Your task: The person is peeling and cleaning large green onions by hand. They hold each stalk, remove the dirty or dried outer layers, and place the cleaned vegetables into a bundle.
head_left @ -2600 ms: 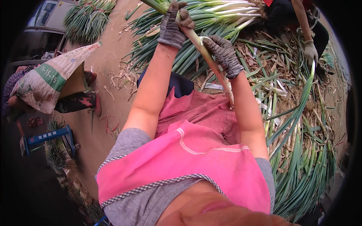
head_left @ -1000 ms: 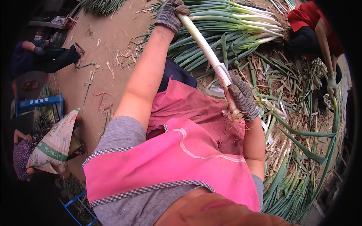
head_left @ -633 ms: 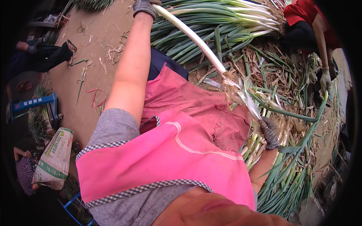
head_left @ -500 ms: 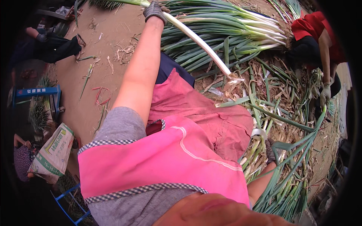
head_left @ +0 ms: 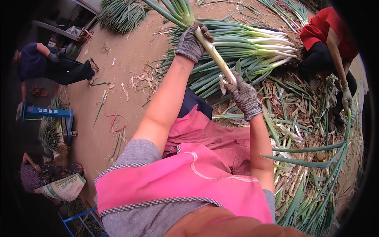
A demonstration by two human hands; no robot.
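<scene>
I hold one long green onion (head_left: 215,55) slanted in front of me, its green leaves pointing up and left, its white stalk running down to the right. My left hand (head_left: 191,37), in a grey knit glove, grips the stalk near the leaves. My right hand (head_left: 244,96), also gloved, is closed around the lower white end. A pink apron (head_left: 189,177) covers my lap below both arms.
A row of cleaned green onions (head_left: 252,47) lies on the dirt floor ahead. Peeled leaves and husks (head_left: 304,158) pile up at right. A person in red (head_left: 327,43) crouches at upper right. Another person (head_left: 51,65) sits at left, beside a blue stand (head_left: 45,112).
My right hand swept down and away to the right along the stalk, then came back up to grip the white end. My left hand kept its hold near the leaves.
</scene>
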